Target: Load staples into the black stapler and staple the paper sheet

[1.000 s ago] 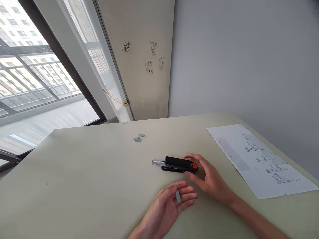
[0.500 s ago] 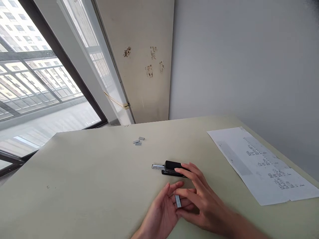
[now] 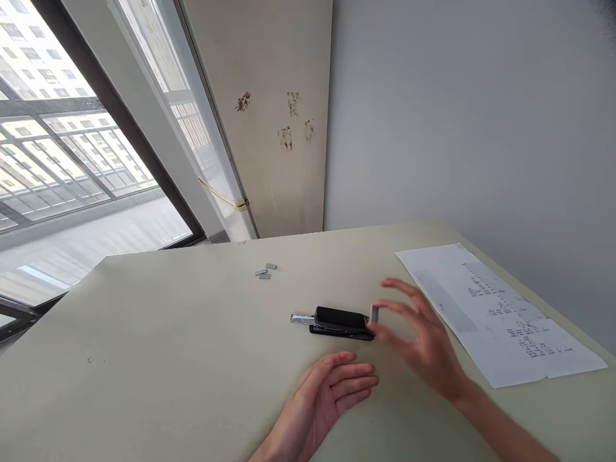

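Observation:
Between the thumb and index finger of my right hand (image 3: 418,333) is a small grey strip of staples (image 3: 374,314), held upright near the right end of the stapler. The black stapler (image 3: 341,321) lies on the table, its metal staple tray (image 3: 303,319) sticking out to the left. My left hand (image 3: 327,398) rests just in front of the stapler, palm up and holding nothing, with its fingers stretched out. Farther back, several loose staple strips (image 3: 265,273) lie in a small group.
Printed sheets of paper (image 3: 500,327) lie along the right side of the pale table (image 3: 183,333). A grey wall (image 3: 457,115) rises behind the table, beside a stained beige panel (image 3: 269,173). Large windows (image 3: 58,154) stand at the left.
My right hand has lifted the staple strip out of my left palm and carried it up and to the right. My left hand's fingers have straightened.

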`<state>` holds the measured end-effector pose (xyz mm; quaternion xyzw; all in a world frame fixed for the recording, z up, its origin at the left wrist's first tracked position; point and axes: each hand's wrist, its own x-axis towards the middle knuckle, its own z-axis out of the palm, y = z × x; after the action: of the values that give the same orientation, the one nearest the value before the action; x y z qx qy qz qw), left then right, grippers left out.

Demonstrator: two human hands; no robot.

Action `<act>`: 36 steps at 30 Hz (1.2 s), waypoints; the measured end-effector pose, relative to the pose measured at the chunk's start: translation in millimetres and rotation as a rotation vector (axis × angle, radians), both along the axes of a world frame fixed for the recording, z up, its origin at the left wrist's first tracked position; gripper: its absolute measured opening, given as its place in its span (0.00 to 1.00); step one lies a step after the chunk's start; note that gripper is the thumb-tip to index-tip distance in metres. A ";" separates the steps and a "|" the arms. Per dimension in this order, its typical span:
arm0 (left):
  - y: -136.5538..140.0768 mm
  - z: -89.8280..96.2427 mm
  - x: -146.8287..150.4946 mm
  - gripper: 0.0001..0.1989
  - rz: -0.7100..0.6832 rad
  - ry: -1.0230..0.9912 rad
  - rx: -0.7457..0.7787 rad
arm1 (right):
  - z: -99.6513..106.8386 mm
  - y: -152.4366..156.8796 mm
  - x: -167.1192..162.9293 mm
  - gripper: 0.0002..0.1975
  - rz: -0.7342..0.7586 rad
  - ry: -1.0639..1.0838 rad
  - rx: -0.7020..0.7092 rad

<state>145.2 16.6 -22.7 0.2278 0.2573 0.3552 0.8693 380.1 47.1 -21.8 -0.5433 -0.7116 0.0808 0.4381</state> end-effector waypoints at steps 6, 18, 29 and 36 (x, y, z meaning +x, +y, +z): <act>-4.1 18.2 1.6 0.20 -0.049 0.512 0.541 | -37.5 33.1 67.1 0.16 -0.365 -0.138 -0.096; 49.9 17.9 22.3 0.16 0.231 1.192 1.577 | -55.8 37.0 64.7 0.17 -0.401 -0.209 -0.081; 60.0 -13.0 -40.5 0.25 0.604 1.637 1.196 | -11.6 9.1 7.5 0.15 0.100 -0.018 -0.183; 44.3 -41.4 -44.8 0.29 0.344 1.502 1.350 | -19.1 8.1 2.7 0.17 0.169 0.045 -0.367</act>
<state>100.4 60.9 -64.2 0.7934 0.5109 0.3115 0.1114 382.8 55.2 -40.9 -0.5505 -0.7179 0.2575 0.3393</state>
